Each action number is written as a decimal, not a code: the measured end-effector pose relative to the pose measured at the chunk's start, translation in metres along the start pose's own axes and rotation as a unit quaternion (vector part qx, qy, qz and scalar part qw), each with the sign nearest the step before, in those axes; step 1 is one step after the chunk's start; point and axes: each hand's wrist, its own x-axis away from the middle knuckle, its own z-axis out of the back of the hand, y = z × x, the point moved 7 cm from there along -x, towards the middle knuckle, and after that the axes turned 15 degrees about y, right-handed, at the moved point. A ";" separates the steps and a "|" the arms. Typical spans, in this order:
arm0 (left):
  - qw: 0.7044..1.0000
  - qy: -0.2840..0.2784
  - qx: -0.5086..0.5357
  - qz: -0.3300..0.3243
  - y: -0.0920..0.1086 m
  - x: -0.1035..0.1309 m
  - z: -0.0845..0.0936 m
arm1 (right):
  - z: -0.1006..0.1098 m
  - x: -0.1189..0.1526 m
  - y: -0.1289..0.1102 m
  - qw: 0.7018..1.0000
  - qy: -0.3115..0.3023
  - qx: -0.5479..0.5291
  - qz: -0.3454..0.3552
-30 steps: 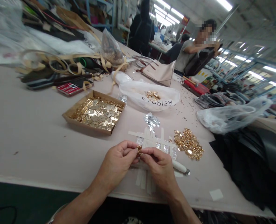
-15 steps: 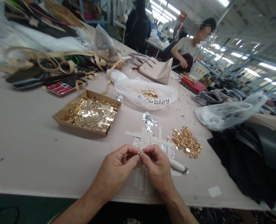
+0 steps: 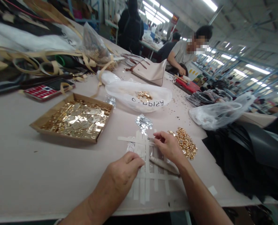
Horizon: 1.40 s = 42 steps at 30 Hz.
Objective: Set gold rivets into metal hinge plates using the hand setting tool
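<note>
My left hand (image 3: 126,170) is closed in a pinch over pale tape strips (image 3: 142,181) laid in a grid on the table. Whatever its fingertips hold is hidden. My right hand (image 3: 169,146) is open, thumb and forefinger apart, above the upper right of the strips. Just behind it lies a pile of small gold-coloured metal fittings (image 3: 187,143). Beyond the strips is a heap of thin silver discs (image 3: 143,123). A pale-handled tool (image 3: 163,164) rests across the strips between my hands, its far end near my right forearm.
At left stands a cardboard tray (image 3: 66,139) of gold metal plates. A white plastic bag (image 3: 120,97) carries more gold pieces. Black sheets (image 3: 233,159) and a clear bag (image 3: 214,117) lie at right. Across the table sits a person (image 3: 182,51) beside a red box (image 3: 187,85).
My hands have parted after meeting on a small gold piece. The right has moved up and right and opened; the left stays pinched, slightly lower. The view has shifted a little.
</note>
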 end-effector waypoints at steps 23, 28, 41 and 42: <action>0.961 -0.044 -0.199 -0.189 0.009 0.030 -0.004 | -0.016 -0.006 -0.026 0.992 -0.124 0.024 0.030; 0.964 -0.040 -0.195 -0.174 0.010 0.031 -0.005 | -0.029 0.045 -0.030 0.966 -0.219 -0.094 -0.099; 0.973 -0.069 -0.169 -0.141 0.009 0.035 -0.001 | -0.038 0.058 -0.034 0.977 -0.200 -0.025 -0.073; 0.974 -0.070 -0.168 -0.138 0.009 0.035 -0.001 | -0.038 0.057 -0.035 0.980 -0.190 -0.008 -0.064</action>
